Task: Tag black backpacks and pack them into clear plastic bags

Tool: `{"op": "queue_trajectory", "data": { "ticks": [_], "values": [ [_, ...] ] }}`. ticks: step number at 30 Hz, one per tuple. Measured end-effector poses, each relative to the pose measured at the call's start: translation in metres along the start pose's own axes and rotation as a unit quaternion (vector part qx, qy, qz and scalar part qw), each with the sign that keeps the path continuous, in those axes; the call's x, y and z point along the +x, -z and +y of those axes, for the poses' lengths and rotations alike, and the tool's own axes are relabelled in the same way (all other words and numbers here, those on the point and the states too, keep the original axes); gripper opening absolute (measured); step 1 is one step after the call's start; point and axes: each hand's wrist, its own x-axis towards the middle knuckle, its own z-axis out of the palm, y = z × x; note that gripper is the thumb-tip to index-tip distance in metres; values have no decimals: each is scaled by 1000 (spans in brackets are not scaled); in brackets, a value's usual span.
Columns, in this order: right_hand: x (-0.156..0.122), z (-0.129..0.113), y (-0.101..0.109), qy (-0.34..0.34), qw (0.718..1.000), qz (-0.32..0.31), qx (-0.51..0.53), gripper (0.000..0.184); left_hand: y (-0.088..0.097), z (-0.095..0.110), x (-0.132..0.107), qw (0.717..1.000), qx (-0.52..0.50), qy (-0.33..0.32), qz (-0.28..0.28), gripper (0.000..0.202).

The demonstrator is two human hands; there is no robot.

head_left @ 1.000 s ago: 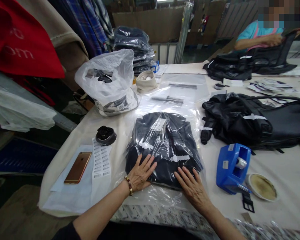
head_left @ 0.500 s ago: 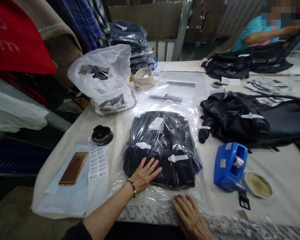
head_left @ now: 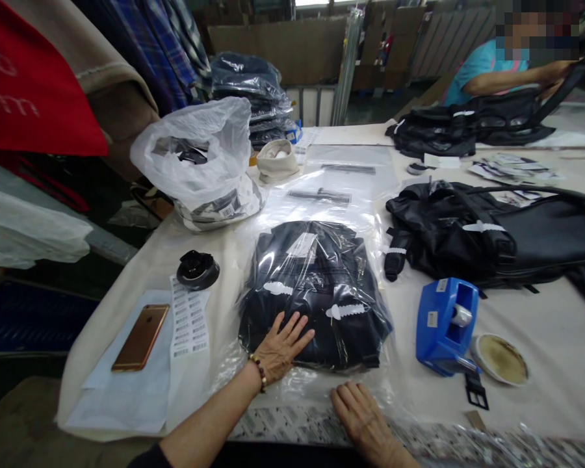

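Observation:
A folded black bag (head_left: 312, 299), with white wrapping on its straps, lies inside a clear plastic bag (head_left: 292, 387) on the table. My left hand (head_left: 277, 348) rests flat on the lower part of it, fingers spread, pressing through the plastic. At the plastic's near edge is my right hand (head_left: 363, 416), its fingers together and curled down onto the film; the thumb is hidden. More clear plastic bags (head_left: 336, 185) with printed strips lie flat beyond the wrapped bag.
To the right are a blue tape dispenser (head_left: 446, 328), a round container (head_left: 501, 359) and an unwrapped black bag (head_left: 448, 227). A phone (head_left: 141, 338), barcode label sheets (head_left: 190, 318) and a white plastic sack (head_left: 195, 156) lie left. A co-worker (head_left: 487, 71) handles black bags at the back.
My right hand has shifted slightly left and its fingers have curled more on the plastic's edge. My left hand stays flat on the wrapped bag. The camera view has tilted slightly.

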Motion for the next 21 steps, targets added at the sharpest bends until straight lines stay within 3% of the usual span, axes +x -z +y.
{"op": "queue_trajectory", "data": {
  "ticks": [4,8,11,13,15,19,21],
  "values": [
    [32,9,13,-35,999,-25,-1,26,9,-1,1,999,-31,4,-11,80],
    [45,20,12,-60,997,-40,-4,22,30,-2,-4,996,-86,-9,-11,89],
    [48,24,8,-75,996,-40,18,19,38,9,-9,990,-126,-20,54,65],
    [49,25,7,-93,994,-41,33,16,32,22,-11,984,-141,-26,108,52],
    [51,25,8,-106,993,-41,45,15,17,36,-10,980,-122,-16,158,52],
    [49,22,13,-99,994,-31,38,16,-10,50,-3,968,-50,23,246,10],
    [39,20,18,-77,996,-28,28,23,-15,49,0,961,-61,33,267,14]
  ]
}}
